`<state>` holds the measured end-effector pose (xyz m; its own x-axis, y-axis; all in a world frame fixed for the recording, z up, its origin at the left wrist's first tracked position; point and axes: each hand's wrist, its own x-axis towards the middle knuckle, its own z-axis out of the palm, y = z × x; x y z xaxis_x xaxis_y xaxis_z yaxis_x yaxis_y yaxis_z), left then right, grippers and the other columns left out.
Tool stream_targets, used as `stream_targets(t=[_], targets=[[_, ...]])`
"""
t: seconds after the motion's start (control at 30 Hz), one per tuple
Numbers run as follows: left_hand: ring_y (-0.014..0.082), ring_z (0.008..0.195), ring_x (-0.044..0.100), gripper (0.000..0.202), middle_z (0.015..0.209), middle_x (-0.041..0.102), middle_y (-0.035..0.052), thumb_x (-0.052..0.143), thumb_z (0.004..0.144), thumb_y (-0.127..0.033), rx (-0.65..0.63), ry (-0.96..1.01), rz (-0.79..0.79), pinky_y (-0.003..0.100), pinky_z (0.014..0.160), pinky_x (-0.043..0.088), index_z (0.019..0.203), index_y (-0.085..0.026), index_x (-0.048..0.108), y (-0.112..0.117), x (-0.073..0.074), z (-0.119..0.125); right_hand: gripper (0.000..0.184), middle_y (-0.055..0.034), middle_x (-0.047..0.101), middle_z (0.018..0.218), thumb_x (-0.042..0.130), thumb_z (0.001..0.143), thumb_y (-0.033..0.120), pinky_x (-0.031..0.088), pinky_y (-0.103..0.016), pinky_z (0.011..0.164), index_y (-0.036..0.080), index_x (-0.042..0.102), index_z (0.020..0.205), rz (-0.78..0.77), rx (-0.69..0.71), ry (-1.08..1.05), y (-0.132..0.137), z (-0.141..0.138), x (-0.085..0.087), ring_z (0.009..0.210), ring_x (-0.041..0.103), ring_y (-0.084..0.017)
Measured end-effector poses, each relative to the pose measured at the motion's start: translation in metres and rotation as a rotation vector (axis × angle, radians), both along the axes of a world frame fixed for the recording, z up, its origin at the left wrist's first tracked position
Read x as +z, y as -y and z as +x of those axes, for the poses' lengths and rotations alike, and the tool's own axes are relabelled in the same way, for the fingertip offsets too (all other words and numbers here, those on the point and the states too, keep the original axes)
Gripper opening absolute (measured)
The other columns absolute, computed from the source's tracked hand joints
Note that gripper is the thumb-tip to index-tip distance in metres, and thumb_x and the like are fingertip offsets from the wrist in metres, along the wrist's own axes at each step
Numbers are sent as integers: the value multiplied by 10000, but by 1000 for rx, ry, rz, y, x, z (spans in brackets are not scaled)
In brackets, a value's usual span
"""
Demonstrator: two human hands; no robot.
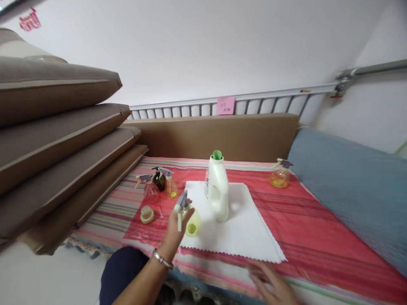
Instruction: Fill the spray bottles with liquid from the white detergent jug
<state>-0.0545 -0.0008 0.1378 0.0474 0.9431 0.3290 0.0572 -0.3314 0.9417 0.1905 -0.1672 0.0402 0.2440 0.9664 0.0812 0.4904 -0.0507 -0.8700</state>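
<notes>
My left hand, with a silver bangle at the wrist, grips a clear yellowish spray bottle by its neck. The bottle's trigger head is grey and pale green, and a little yellow shows in its base. Just beyond it, a white detergent jug with a green pouring spout stands upright on a white cloth with a zigzag edge. At the near edge of the bed, my right hand is slightly blurred, its fingers apart and nothing in them.
On the left stand a pink spray bottle, a dark one, a clear one and a round cap. An amber spray bottle stands at the right. Stacked brown cushions border the left; a blue cushion borders the right.
</notes>
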Motion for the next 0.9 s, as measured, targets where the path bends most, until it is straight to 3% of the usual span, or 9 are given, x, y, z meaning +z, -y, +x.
stream_targets(t=[0.13,0.23,0.4,0.5,0.57,0.63,0.77,0.83,0.9], targets=[[241,984,605,286,993,664,81,634,759,-317,-71,-8,-21,378,877,450,1007,-180,591,41,7,22,758,-92,528,1313,681,600,211,438,-411,980,228,406,1306,97,48,-89,-51,-84,38,1178,517,-258],[231,949,604,273,981,654,61,652,737,-311,-117,1,-62,359,852,459,977,-192,599,56,14,22,801,-107,514,1306,695,628,235,474,-391,931,220,316,1334,159,123,-180,-74,-122,56,1168,521,-255],[237,1019,575,459,1111,635,65,700,702,-322,-554,11,-224,357,884,448,1127,-213,568,38,36,-10,675,-66,595,1183,687,653,233,492,-354,861,250,384,1255,132,236,-128,-81,-123,72,1002,610,-224],[249,1058,560,391,1086,650,80,674,734,-366,-735,8,-259,361,916,424,1078,-188,620,19,42,-24,659,-13,647,1062,723,618,252,503,-310,790,260,430,1208,90,309,-72,-86,-111,76,897,635,-194],[243,963,597,326,968,676,76,674,725,-392,-687,22,-233,359,874,443,960,-166,662,11,36,-22,671,-5,652,1038,738,589,255,495,-306,781,257,445,1193,70,316,-23,-92,-105,75,887,632,-195],[233,906,600,297,902,674,60,702,691,-379,-552,52,-175,358,860,444,892,-165,662,9,25,-12,677,-22,642,1070,733,586,264,477,-329,818,249,446,1199,54,284,30,-98,-103,71,942,618,-217],[232,970,559,355,968,646,52,743,644,-294,-231,94,-63,361,908,401,954,-183,609,11,7,6,732,-80,598,1175,702,614,283,437,-385,893,229,386,1272,28,181,118,-110,-107,60,1064,576,-264],[247,1022,550,395,1024,641,63,745,639,-269,-240,89,-53,369,918,398,997,-185,601,10,6,7,776,-90,583,1206,701,615,286,433,-389,902,224,349,1304,20,161,143,-113,-110,56,1084,569,-268],[262,1021,564,338,1017,657,71,718,666,-277,-382,80,-116,379,900,413,977,-180,627,7,8,4,800,-99,576,1219,712,603,288,433,-398,905,212,346,1310,11,153,162,-116,-110,55,1089,567,-277]])
